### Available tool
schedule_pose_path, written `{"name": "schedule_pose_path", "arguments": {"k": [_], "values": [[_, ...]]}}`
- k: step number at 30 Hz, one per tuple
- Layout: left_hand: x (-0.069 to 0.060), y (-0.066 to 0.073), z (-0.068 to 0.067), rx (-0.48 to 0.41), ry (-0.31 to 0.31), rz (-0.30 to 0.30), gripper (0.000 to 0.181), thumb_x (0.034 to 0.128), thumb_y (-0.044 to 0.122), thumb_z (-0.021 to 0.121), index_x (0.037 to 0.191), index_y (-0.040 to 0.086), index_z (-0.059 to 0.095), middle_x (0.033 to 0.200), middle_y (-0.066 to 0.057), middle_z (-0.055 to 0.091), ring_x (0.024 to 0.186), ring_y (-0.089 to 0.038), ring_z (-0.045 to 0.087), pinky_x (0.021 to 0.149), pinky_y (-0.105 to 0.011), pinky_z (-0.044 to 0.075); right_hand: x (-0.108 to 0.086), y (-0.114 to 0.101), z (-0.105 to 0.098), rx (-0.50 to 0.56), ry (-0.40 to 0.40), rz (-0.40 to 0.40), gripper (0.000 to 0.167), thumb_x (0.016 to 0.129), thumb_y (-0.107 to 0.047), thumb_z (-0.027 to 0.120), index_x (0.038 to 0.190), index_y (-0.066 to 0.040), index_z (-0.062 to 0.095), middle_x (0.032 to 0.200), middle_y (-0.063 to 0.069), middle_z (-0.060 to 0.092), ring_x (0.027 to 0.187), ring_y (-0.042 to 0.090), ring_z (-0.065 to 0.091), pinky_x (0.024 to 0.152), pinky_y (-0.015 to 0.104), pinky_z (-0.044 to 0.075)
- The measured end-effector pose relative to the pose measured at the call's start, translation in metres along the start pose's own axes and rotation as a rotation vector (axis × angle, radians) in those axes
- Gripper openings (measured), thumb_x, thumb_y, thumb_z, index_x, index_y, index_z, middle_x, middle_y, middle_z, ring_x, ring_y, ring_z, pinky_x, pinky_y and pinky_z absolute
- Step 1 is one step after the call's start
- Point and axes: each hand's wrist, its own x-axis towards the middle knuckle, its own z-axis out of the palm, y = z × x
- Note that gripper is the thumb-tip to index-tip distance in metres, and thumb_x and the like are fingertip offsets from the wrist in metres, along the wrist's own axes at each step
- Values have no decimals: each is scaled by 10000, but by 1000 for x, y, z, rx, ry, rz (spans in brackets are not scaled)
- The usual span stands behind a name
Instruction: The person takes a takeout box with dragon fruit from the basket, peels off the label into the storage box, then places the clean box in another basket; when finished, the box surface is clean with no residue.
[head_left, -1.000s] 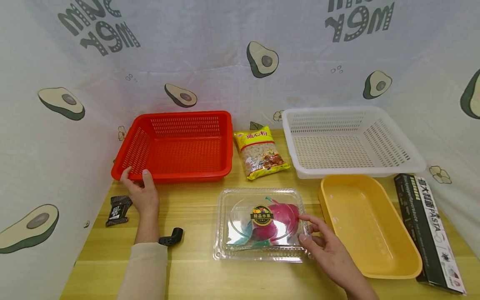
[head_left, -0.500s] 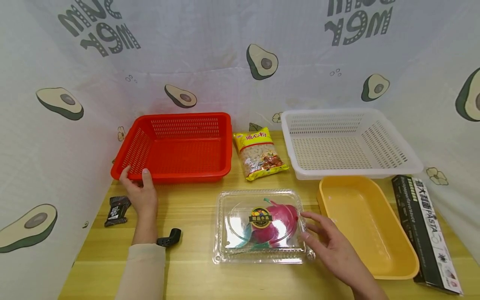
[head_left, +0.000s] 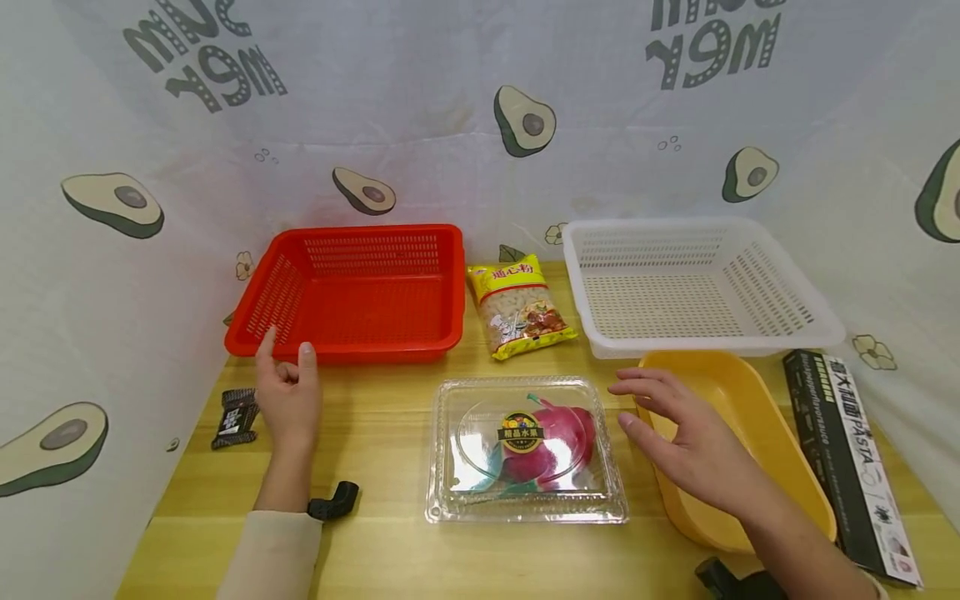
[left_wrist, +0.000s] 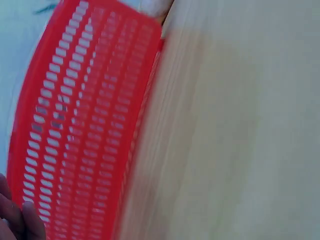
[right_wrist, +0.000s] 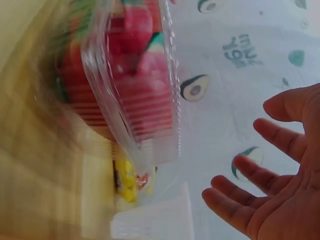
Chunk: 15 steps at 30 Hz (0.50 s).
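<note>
In the head view a clear plastic clamshell box (head_left: 480,467) with a round label lies on the table, pink and green fruit shapes showing through its lid. My right hand (head_left: 686,433) hovers to its right, apart from it, over the near-left edge of a yellow tray (head_left: 780,492); the right wrist view shows this hand's fingers spread and holding nothing. At the front left corner of a red basket (head_left: 345,354) is my left hand (head_left: 288,392), index finger and thumb extended. Whether it touches the rim I cannot tell. A small black packet (head_left: 236,418) lies left of it.
A yellow bag of pasta (head_left: 521,308) lies between the red basket and a white basket (head_left: 708,343) at the back. A long black and white pasta box (head_left: 851,467) stands along the right. Printed cloth (head_left: 450,67) encloses the back and sides.
My right hand has come away from the clamshell box, rising to the right over the yellow tray. My left hand has shifted slightly right and back from the red basket's rim.
</note>
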Motion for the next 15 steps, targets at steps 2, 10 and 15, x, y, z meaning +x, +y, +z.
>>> {"name": "schedule_pose_path", "arguments": {"k": [2,10,15], "values": [[-10,5,-1,-4,-41,76,542,1002,356,635,1514,286,472,608,73,415,545,-67,378,526,-217,333,11,-2,-3,-57,-13,-45,311,937,-139,727,1222,-259,687,1349,3,621,1209,222,613,987,174,482],[-61,23,7,-41,-320,296,491,939,90,715,1408,125,573,745,-36,611,596,-31,498,539,-180,438,56,-7,5,-118,-171,-167,249,932,-172,730,1180,-190,715,1301,25,658,1192,287,646,954,527,569],[-92,34,18,-6,-577,268,521,949,212,720,1436,158,544,943,-48,643,817,-117,609,715,-254,562,77,-9,25,-71,-319,-179,222,949,-215,709,1171,-216,714,1280,-15,667,1206,253,627,975,508,562]]}}
